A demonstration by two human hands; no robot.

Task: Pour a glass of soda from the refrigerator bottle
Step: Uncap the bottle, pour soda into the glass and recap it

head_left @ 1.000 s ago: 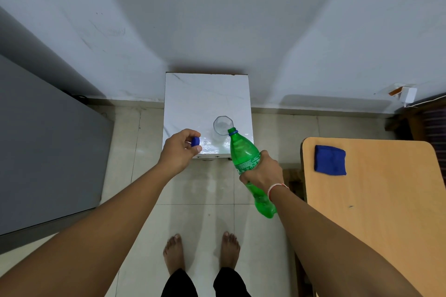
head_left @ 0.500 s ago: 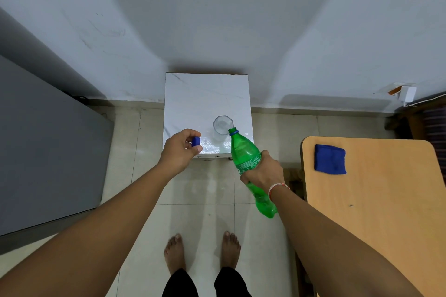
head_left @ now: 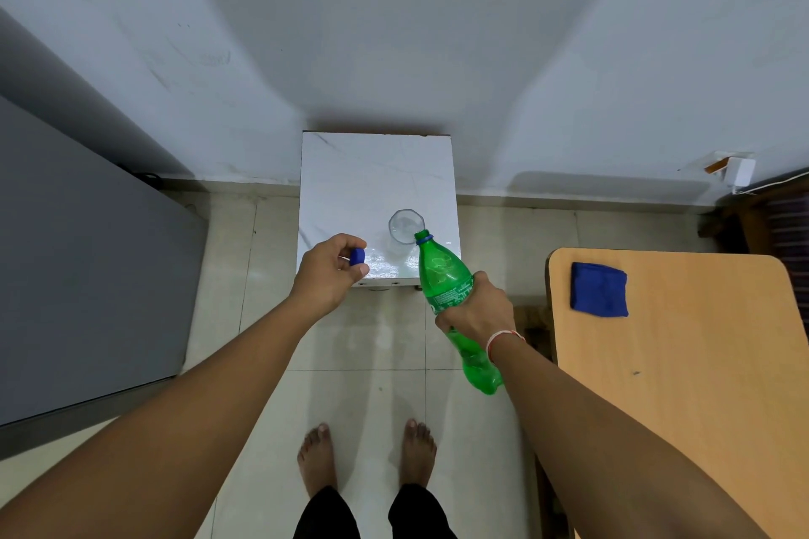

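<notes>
My right hand (head_left: pixel 479 313) grips a green soda bottle (head_left: pixel 442 274) around its label. The bottle is tilted, uncapped, its mouth at the near rim of a clear glass (head_left: pixel 405 228). The glass stands upright on a small white marble-top table (head_left: pixel 350 179) against the wall. My left hand (head_left: pixel 330 269) hovers over the table's front left corner, fingers closed on the blue bottle cap (head_left: pixel 358 256). Whether liquid is flowing I cannot tell.
A grey refrigerator (head_left: pixel 87 258) fills the left side. A wooden table (head_left: pixel 700 363) with a folded blue cloth (head_left: pixel 599 288) stands at the right. My bare feet are on the tiled floor (head_left: pixel 376 341) between them. A white plug (head_left: pixel 740 171) sits on the right wall.
The bottle's mouth has edged slightly toward the glass rim. My left hand with the cap has stayed almost still.
</notes>
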